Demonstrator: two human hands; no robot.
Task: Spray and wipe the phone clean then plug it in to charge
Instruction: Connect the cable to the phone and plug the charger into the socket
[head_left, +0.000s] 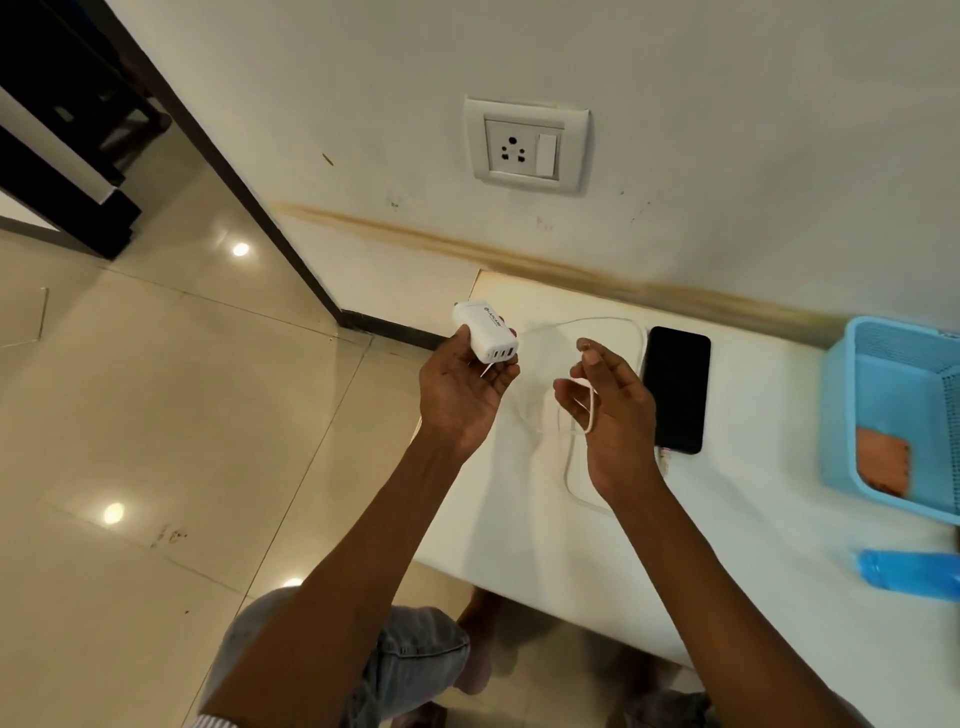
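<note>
- Against the wall, a white table (649, 545) carries everything; a blue basket (878, 395) with an orange cloth (882, 462) sits at its right end, a blue bottle (909, 574) nearer the front edge.
- Above it, the wall socket (525, 145) has nothing plugged in.
- Lying face up near the wall, the phone (678, 387) already seems to have the white cable (576, 483) in its lower end, so cleaning looks finished.
- My left hand (460, 395) cradles the white charger (488, 332), fingers loosely curled under it.
- My right hand (610, 410) pinches the cable's free end.
- Left to do, I judge: cable into charger, charger into socket.
</note>
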